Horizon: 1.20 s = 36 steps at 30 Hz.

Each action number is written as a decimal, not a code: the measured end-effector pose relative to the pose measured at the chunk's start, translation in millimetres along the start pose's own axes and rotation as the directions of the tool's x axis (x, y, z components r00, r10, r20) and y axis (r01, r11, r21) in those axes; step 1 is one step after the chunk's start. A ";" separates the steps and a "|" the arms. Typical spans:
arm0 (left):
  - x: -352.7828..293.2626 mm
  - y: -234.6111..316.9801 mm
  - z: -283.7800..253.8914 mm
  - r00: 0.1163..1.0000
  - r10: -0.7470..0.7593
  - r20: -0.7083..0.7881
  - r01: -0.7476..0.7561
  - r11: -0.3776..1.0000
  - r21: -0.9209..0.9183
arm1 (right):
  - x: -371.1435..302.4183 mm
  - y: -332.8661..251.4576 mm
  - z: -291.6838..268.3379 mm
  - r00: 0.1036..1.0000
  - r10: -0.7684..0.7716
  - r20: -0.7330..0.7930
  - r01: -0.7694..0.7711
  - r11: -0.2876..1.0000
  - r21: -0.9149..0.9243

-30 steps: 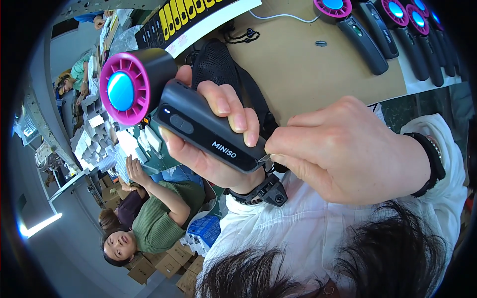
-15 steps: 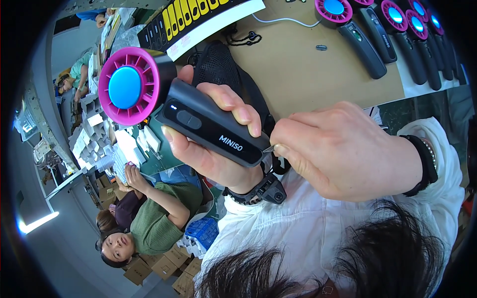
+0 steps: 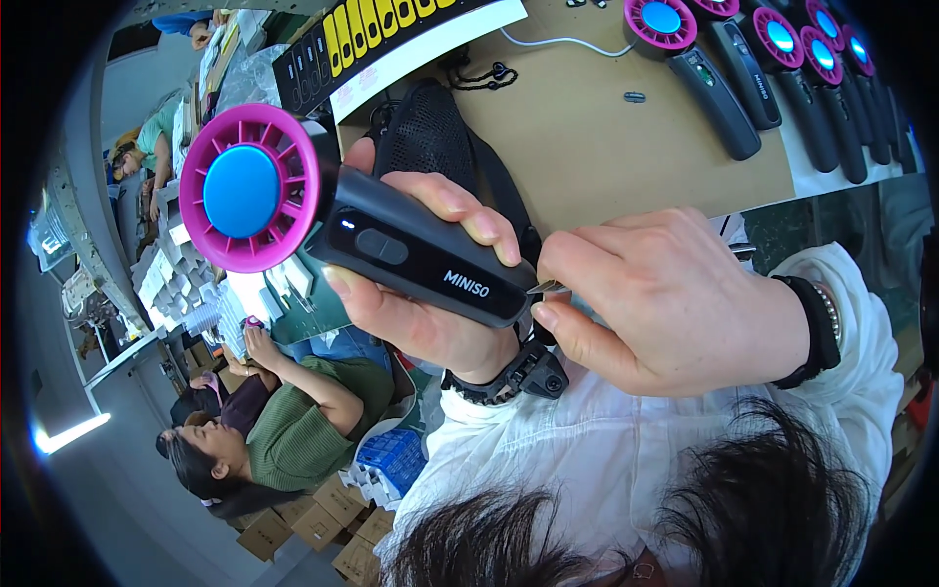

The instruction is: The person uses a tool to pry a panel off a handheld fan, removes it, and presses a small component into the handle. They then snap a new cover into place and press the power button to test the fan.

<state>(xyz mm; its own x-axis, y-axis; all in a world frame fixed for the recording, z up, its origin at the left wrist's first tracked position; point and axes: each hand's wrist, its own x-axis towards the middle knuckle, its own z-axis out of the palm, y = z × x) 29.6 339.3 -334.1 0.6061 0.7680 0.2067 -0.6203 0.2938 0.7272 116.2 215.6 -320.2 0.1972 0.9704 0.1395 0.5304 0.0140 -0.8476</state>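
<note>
My left hand [image 3: 430,303] is wrapped round the black handle of a handheld fan [image 3: 411,256], which lies tilted with its head toward the upper left. The fan has a magenta slotted ring and a blue centre; small white lights glow above its oval button. At the handle's lower end, my right hand [image 3: 675,303] pinches pointed metal tweezers [image 3: 550,287], mostly hidden by the fingers. Their tips touch or nearly touch the handle's end; I cannot tell which. A black mesh pouch [image 3: 425,132] lies behind the left hand.
Several similar fans [image 3: 719,103] lie at the upper right of the brown board [image 3: 577,127]. A small dark piece [image 3: 635,97], a black cord [image 3: 484,75] and a white cable [image 3: 567,39] lie there too. A co-worker in green [image 3: 318,421] sits at the left near cardboard boxes [image 3: 313,523].
The fan has shifted slightly down, its head a little left. Two small lights show on the handle instead of one. The tweezers remain at the handle's end. The co-worker's head has turned sideways.
</note>
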 end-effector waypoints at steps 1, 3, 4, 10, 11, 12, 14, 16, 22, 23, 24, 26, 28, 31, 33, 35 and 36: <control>-0.2 -0.6 0.6 1.000 0.006 -0.002 -0.006 1.000 -0.003 | -0.2 0.2 0.6 1.000 -0.001 -0.004 0.001 1.000 -0.001; -0.2 -0.5 0.8 1.000 0.013 -0.005 -0.013 1.000 -0.007 | -1.5 1.8 3.0 1.000 0.002 -0.003 -0.002 1.000 0.005; 0.0 0.0 0.6 1.000 0.000 -0.007 0.000 1.000 -0.002 | -2.2 2.9 4.4 1.000 0.006 -0.003 -0.006 1.000 0.011; -0.2 -0.7 0.5 1.000 -0.006 -0.004 0.007 1.000 0.010 | -2.4 4.3 5.8 1.000 0.003 -0.019 -0.003 1.000 0.019; -0.3 -0.5 0.4 1.000 -0.005 -0.005 0.005 1.000 0.011 | -1.8 4.2 6.0 1.000 0.000 -0.023 0.000 1.000 0.023; -0.5 -0.3 0.3 1.000 0.003 -0.004 -0.003 1.000 0.028 | -1.3 4.1 6.1 1.000 -0.003 -0.027 0.004 1.000 0.028; -0.7 -0.1 0.3 1.000 0.021 -0.002 -0.021 0.998 0.062 | -0.7 3.9 6.2 0.999 -0.007 -0.031 0.008 0.999 0.031; -1.6 -0.3 0.7 1.000 0.028 -0.008 -0.028 0.998 0.050 | -0.6 3.7 6.5 0.999 -0.008 -0.032 0.008 1.000 0.017; -3.2 -0.1 -1.2 0.999 0.039 0.001 -0.039 0.998 0.053 | 0.5 4.9 9.1 0.998 -0.024 -0.063 0.024 1.000 0.003; -3.2 -0.2 -1.1 0.999 0.040 0.001 -0.040 0.998 0.052 | 0.5 5.6 9.5 0.997 -0.030 -0.069 0.030 1.000 0.006; -3.2 -0.2 -0.8 0.999 0.040 0.001 -0.040 0.997 0.059 | 0.6 6.4 9.8 0.996 -0.036 -0.076 0.036 0.999 0.009; -3.1 0.0 -0.1 0.999 0.041 0.001 -0.041 0.997 0.073 | 0.8 6.7 9.1 0.996 -0.043 -0.082 0.044 0.999 0.011; -3.6 0.2 0.0 0.999 0.041 0.002 -0.041 0.997 0.065 | 1.0 5.9 7.3 0.998 -0.032 -0.051 0.032 0.999 0.014; -3.9 0.8 0.6 0.999 0.040 0.003 -0.040 0.998 0.050 | 1.3 6.9 7.7 0.998 -0.039 -0.046 0.040 0.999 0.019; -3.6 1.8 2.9 1.000 0.016 -0.018 -0.015 0.999 0.051 | 1.7 8.7 8.7 0.996 -0.063 -0.068 0.065 0.997 0.031; -3.5 1.7 2.9 1.000 0.006 -0.030 -0.004 0.999 0.053 | 1.0 9.7 8.7 0.998 -0.049 -0.051 0.051 0.998 0.038; -2.8 1.4 2.0 1.000 0.000 -0.025 0.001 0.999 0.050 | 1.3 9.0 8.3 0.999 -0.033 -0.035 0.034 0.999 0.041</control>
<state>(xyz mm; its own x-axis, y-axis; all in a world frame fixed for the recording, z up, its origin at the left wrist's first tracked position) 28.0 336.5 -332.4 0.5935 0.7821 0.1901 -0.5936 0.2658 0.7596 114.4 219.1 -331.9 0.2082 0.9605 0.1847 0.5025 0.0570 -0.8627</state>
